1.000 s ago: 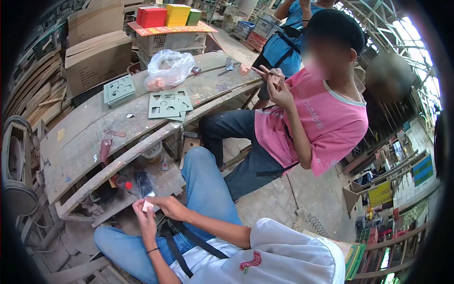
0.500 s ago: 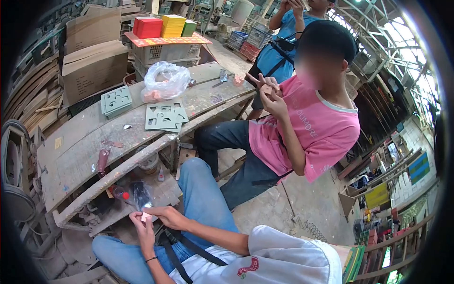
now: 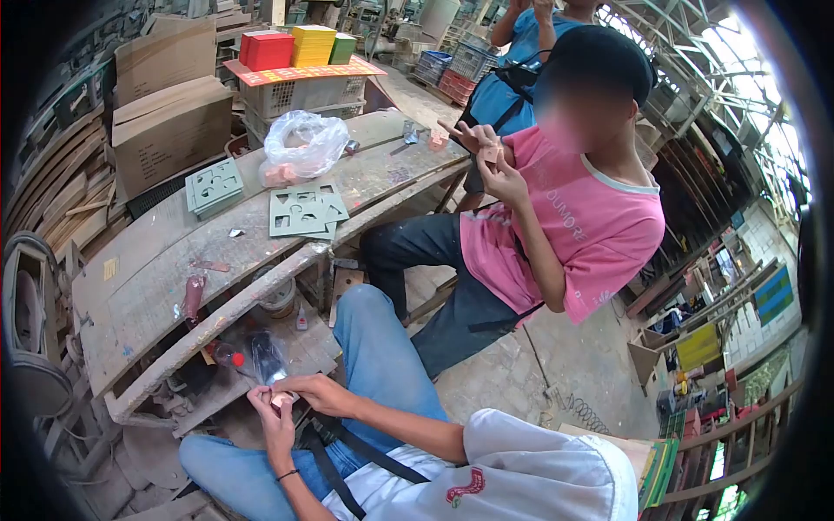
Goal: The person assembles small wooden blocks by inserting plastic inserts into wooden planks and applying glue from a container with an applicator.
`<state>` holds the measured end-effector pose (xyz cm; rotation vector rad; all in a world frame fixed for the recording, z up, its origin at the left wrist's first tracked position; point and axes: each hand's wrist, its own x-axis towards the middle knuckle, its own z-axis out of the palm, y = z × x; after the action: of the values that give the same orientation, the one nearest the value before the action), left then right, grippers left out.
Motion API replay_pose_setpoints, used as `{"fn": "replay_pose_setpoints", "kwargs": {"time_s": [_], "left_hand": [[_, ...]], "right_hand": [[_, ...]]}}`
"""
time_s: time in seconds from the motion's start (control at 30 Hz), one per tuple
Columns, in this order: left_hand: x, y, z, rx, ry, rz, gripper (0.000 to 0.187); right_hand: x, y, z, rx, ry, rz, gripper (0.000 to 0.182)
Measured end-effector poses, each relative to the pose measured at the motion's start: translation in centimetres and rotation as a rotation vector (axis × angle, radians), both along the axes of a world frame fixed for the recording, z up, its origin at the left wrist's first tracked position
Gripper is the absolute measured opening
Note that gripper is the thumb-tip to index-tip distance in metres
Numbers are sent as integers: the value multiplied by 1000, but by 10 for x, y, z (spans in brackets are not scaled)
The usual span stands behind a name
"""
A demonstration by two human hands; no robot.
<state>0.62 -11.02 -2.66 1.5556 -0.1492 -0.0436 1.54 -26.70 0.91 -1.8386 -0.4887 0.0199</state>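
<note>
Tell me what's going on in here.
Seated by a paint-stained wooden bench, someone in a white shirt holds a small pale piece in the left hand, with the fingers of the right hand against it. A co-worker in a pink shirt holds a small tan block in raised hands. On the bench sit grey-green cut-out boards and a translucent plastic bag with pinkish pieces inside. What's being made isn't clear.

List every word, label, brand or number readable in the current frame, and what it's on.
"DUMORE": pink T-shirt; letters before it unclear.
Too small or blurred to read: 
White shirt: red emblem.
Cardboard box: printed lines.
Orange-red sheet: lettering.
Workbench: yellow label.
</note>
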Motion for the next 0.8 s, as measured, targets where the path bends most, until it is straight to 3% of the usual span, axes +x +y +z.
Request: {"fn": "replay_pose_setpoints", "kwargs": {"time_s": [0.1, 0.17, 0.23, 0.57, 0.63, 0.8], "left_hand": [[-4, -2, 16, -111, 158, -38, 34], [-1, 3, 9, -62, 140, 18, 33], [-3, 2, 12, -116, 164, -37, 33], [-2, -2, 19, -201, 86, 34, 29], [-4, -1, 23, -202, 91, 18, 27], [-2, 0, 14, -209, 105, 46, 27]], "right_hand": [[1, 0, 4, -31, -13, 20, 36], [2, 3, 6, -28, -97, 64, 36], [-1, 2, 7, -41, 55, -1, 37], [-2, 5, -14, -179, 16, -42, 39], [-2, 4, -16, -152, -182, -136, 40], [-10, 9, 13, -48, 29, -127, 41]]}}
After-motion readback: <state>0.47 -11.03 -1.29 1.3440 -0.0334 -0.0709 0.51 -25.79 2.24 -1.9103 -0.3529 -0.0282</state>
